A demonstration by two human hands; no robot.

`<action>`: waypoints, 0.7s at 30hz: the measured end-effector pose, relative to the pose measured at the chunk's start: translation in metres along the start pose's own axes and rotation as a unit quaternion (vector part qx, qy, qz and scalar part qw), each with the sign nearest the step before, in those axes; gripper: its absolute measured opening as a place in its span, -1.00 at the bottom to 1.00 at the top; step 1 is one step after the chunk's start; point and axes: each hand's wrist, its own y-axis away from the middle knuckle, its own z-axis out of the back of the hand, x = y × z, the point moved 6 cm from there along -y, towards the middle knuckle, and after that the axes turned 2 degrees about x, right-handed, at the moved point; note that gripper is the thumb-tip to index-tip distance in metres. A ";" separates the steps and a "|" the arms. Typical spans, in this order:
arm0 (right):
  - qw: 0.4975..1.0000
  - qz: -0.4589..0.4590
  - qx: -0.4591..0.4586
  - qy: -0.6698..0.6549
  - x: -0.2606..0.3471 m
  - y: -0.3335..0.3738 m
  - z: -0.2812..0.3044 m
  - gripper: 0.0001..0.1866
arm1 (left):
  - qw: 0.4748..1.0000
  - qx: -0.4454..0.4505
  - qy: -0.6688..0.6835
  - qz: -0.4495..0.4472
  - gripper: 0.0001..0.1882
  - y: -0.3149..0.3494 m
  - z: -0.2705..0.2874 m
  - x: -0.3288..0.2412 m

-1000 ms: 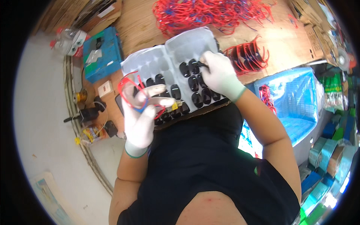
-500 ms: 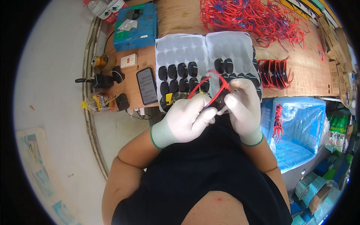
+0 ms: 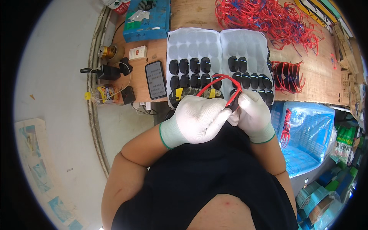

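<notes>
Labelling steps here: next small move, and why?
Probably press the dark lens into the red frame with the right hand: that hand seems to pinch the lens, the left hand grips the frame, and the grip hides whether it's seated.

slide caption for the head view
White-gloved left hand and right hand hold a red glasses frame near dark lenses.

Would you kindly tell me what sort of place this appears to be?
Probably a small eyewear workshop: rows of dark lenses lie on white sheeting, and a heap of red glasses frames sits on the wooden bench.
</notes>
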 end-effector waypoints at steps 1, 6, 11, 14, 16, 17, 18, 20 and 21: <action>1.000 -0.008 -0.007 0.000 0.001 0.001 -0.001 -0.72 | 1.000 0.010 -0.027 0.004 -0.90 0.000 0.000 0.000; 0.996 0.084 -0.002 0.024 0.016 0.007 -0.017 -0.83 | 0.975 -0.005 0.212 0.065 -0.82 -0.008 0.002 0.007; 0.979 0.078 -0.079 0.172 0.027 0.013 -0.019 -0.90 | 0.923 0.102 0.309 0.206 -0.76 -0.006 -0.009 0.020; 0.971 0.082 -0.080 0.211 0.024 0.014 -0.013 -0.90 | 0.967 0.046 0.229 0.104 -0.73 -0.014 -0.005 0.008; 0.976 0.074 -0.065 0.194 0.022 0.014 -0.007 -0.87 | 0.980 0.026 0.173 0.099 -0.68 -0.013 -0.012 0.003; 0.977 0.076 -0.057 0.188 0.024 0.016 -0.007 -0.85 | 0.990 -0.001 0.124 0.059 -0.68 -0.016 -0.014 -0.004; 0.979 0.078 -0.050 0.183 0.028 0.019 -0.008 -0.83 | 0.997 -0.028 0.075 0.019 -0.68 -0.017 -0.014 -0.011; 0.976 0.074 -0.045 0.200 0.038 0.025 -0.014 -0.85 | 0.996 -0.044 -0.037 -0.063 -0.68 -0.019 -0.009 -0.032; 0.974 0.091 -0.030 0.207 0.039 0.027 -0.015 -0.85 | 0.988 -0.056 -0.093 -0.114 -0.67 -0.017 -0.010 -0.039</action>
